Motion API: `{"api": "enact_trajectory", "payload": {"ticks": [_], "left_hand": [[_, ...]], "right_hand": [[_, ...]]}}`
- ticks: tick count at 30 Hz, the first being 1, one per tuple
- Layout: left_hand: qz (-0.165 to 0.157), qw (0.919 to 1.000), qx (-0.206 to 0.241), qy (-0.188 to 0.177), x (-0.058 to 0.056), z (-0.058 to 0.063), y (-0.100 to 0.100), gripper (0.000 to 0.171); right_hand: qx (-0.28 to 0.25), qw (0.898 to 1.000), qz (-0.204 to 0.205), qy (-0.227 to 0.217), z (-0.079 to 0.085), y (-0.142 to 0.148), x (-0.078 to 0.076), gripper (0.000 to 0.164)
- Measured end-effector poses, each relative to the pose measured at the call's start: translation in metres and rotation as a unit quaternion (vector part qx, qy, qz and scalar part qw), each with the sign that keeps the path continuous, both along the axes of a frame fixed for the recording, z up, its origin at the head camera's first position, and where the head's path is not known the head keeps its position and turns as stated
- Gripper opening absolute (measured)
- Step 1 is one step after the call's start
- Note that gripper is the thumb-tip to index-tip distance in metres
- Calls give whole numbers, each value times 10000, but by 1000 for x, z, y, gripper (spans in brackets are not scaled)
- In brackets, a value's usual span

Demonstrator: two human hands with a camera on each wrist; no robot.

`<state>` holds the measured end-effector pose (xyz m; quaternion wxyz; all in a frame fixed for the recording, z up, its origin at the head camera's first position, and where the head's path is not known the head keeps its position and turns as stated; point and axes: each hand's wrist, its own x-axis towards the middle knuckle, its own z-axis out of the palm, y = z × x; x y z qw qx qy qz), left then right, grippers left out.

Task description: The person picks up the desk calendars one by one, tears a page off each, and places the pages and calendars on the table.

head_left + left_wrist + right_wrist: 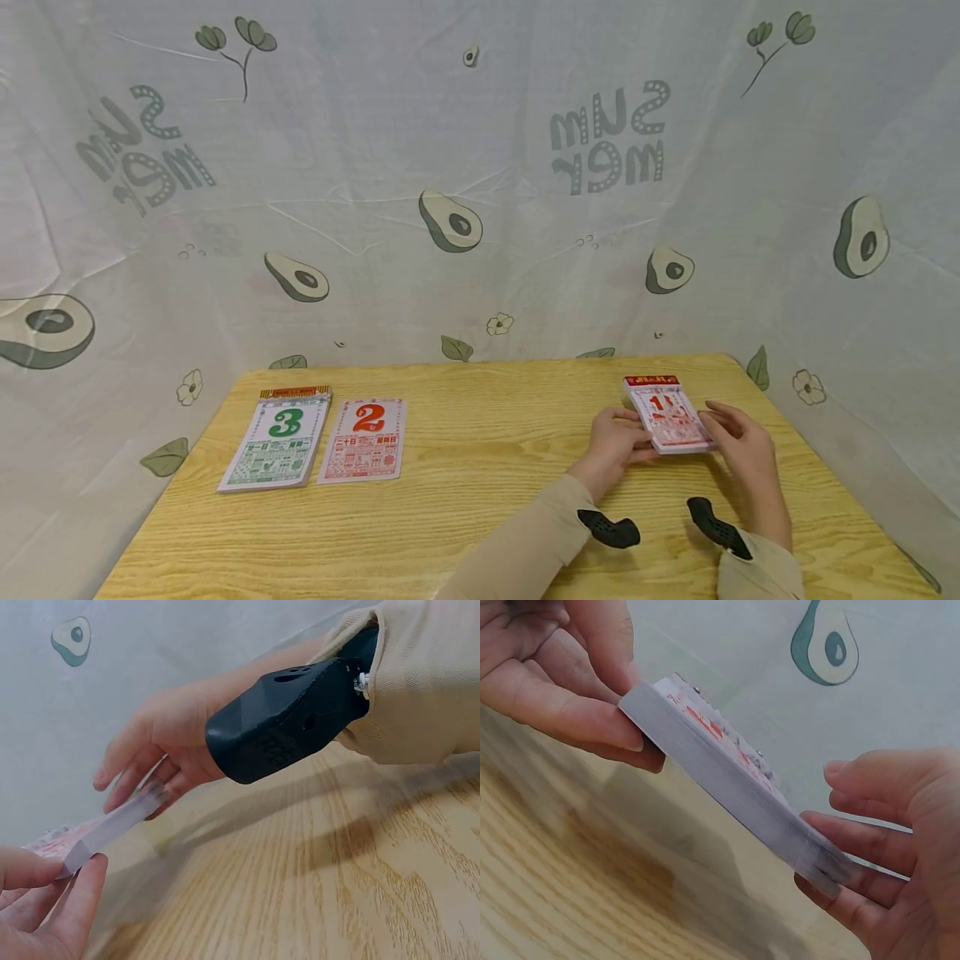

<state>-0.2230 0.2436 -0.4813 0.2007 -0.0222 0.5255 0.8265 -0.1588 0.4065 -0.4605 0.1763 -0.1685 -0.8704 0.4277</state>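
A small tear-off calendar (667,412) with a red header band and red print is raised off the table, its thick page edge showing in the right wrist view. My left hand (618,443) pinches its near left corner, thumb on top and fingers beneath, as the left hand (562,682) shows in the right wrist view. At the opposite edge is my right hand (742,437), fingers loosely bent against and under the pad. In the right wrist view the thumb of the right hand (907,847) is apart from the paper.
On the left of the wooden table (487,500) lies a larger calendar (277,437) showing a green 3. Beside it is a loose calendar page (365,442) with a red 2. An avocado-patterned curtain (480,167) hangs around the back and sides. Black wrist devices (609,529) stick out from both sleeves.
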Motion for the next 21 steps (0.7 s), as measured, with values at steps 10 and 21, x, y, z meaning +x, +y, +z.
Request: {"api": "enact_trajectory", "payload": {"ticks": [10, 21], "left_hand": [[-127, 9998, 93, 110, -4, 8, -17, 27], [-119, 9995, 241, 174, -4, 17, -36, 30]], "right_hand": [[-152, 9988, 199, 423, 6, -7, -4, 52], [-95, 9961, 456, 755, 16, -19, -5, 42]]}}
